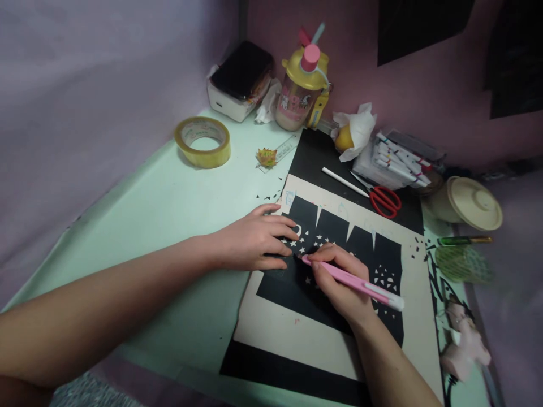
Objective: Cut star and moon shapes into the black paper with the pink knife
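A black paper sheet lies on a pale board, with star and small angular shapes cut out of it and pointed slits along its far edge. My left hand rests flat on the sheet's left side, fingers spread. In my right hand is a pink craft knife, gripped like a pen. Its tip touches or hovers just over the black paper beside my left fingertips; which of the two I cannot tell. Part of the sheet is hidden under my right hand.
Red-handled scissors and a white pen lie beyond the board. A tape roll, a yellow-lidded bottle, a marker box and a lidded cream container stand around. Black paper scraps lie near.
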`<state>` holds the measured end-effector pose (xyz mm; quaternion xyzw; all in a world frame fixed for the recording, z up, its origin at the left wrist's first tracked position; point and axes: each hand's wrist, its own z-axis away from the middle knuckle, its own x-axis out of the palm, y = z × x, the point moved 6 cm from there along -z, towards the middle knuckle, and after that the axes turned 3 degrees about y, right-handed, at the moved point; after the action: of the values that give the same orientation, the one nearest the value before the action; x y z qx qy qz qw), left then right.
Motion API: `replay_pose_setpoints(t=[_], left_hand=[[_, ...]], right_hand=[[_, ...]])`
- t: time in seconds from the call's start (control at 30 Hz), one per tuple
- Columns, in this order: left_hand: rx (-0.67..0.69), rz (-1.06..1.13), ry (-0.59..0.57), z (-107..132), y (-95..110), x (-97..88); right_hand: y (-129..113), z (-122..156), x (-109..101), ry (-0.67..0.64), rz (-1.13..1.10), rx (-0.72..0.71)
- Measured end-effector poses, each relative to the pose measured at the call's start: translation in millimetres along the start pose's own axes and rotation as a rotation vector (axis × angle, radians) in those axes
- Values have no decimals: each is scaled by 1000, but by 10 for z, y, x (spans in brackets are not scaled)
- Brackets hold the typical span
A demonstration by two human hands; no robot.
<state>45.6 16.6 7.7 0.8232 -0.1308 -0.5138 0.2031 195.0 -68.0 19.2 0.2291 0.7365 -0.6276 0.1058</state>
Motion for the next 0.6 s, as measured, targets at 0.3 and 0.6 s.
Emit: replay_pose_setpoints(t=[0.3,0.6], left_hand=[[7,-10,6,-7,7,6],[18,-11,16,-9,20,-6]], right_hand=[[13,12,34,-37,34,11],[-2,4,44,-47,25,8]])
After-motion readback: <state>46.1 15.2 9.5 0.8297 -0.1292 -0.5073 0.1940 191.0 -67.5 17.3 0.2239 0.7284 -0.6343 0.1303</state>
